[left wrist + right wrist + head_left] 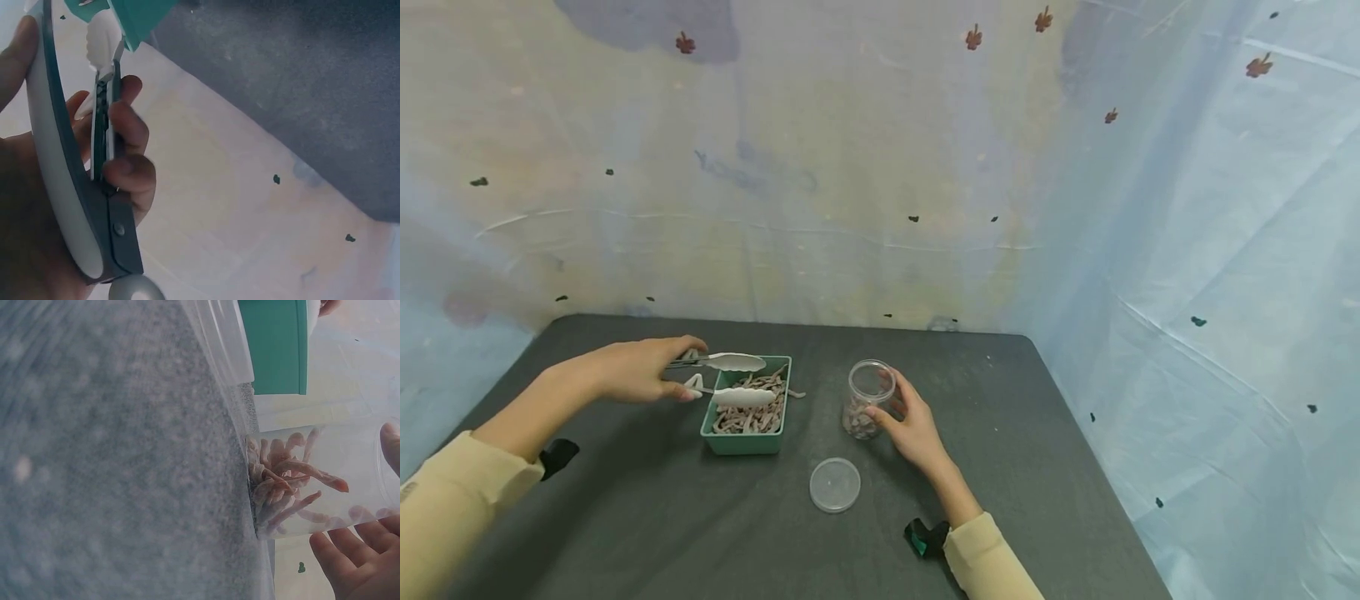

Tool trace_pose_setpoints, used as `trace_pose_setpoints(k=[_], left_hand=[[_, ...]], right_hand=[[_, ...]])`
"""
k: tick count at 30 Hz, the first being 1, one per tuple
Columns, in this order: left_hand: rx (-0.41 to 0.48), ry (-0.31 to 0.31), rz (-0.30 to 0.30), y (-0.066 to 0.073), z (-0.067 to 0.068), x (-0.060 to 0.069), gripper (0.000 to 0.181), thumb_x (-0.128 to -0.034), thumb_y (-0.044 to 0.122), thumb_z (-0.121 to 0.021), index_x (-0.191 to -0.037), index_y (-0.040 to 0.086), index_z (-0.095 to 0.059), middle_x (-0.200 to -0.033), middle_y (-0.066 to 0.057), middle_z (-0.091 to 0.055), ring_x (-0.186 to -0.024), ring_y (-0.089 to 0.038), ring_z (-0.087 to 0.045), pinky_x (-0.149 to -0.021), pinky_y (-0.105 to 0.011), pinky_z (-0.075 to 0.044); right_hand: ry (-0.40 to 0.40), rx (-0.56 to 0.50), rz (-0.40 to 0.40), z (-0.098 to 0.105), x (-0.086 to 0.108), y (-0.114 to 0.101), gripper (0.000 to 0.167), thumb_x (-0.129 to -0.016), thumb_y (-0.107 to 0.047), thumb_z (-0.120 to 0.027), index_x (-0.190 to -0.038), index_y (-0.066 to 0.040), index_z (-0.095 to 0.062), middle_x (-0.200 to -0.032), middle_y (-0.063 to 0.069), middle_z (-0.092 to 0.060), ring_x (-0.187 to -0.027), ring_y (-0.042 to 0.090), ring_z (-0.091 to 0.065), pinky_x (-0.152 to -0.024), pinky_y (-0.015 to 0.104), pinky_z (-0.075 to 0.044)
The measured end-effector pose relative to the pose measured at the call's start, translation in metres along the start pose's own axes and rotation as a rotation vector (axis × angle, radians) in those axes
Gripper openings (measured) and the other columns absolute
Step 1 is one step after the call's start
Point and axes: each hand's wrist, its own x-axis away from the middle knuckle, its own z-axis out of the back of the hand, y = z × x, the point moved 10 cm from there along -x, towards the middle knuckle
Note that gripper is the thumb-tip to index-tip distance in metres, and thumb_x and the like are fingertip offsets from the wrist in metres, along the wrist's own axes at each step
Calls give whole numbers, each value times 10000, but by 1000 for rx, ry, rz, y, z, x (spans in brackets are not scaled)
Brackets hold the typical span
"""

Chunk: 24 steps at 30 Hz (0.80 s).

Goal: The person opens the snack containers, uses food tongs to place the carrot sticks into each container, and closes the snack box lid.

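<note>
My left hand (638, 371) holds a pair of tongs (737, 362) with grey-and-white handles, their two white scalloped tips spread apart. Those tips hover over a green rectangular container (743, 447) filled with thin brownish-pink strips (752, 417); whether they touch the strips I cannot tell. In the left wrist view the fingers curl around the tongs' handles (62, 181). My right hand (913, 429) grips a clear, lidless jar (859, 392) from its right side. Similar strips (281, 481) lie in the jar's lower part, and it stands upright on the table.
A round clear lid (835, 485) lies on the dark grey table (1015, 492), in front of the jar. One loose strip (797, 394) sits at the container's right edge. Pale patterned sheeting (820, 167) hangs behind and right of the table.
</note>
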Motion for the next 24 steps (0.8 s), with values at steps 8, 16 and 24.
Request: trace_pose_setpoints(k=[8,16,24], left_hand=[[8,-56,8,3,-3,-6,930,-928,623,-700,-1572,33,-382,-1533,-298,-459,-1336,-512,-510,-952,-684,-463],[-46,-108,36,11,-4,-15,942,-915,590,-737,-1582,34,-373,-1485,-301,-508,-1295,-505,-547,-896,-672,-490],[-4,-227,47,12,-10,-29,925,-912,497,-785,-1570,-5,-370,-1320,-255,-632,-1172,-437,-636,-890,-627,-522]], right_hand=[[-1,-2,-13,0,0,1,724,-955,-135,-779,-1581,-117,-416,-1558,126,-498,-1436,332,-484,-1129,531,-435],[-5,46,-31,1,0,0,752,-963,-230,-780,-1596,-123,-391,-1565,106,-491,-1438,316,-486,-1126,509,-444],[-7,24,-28,1,0,2,736,-963,-204,-779,-1591,-132,-401,-1564,100,-496,-1436,312,-488,-1121,529,-445]])
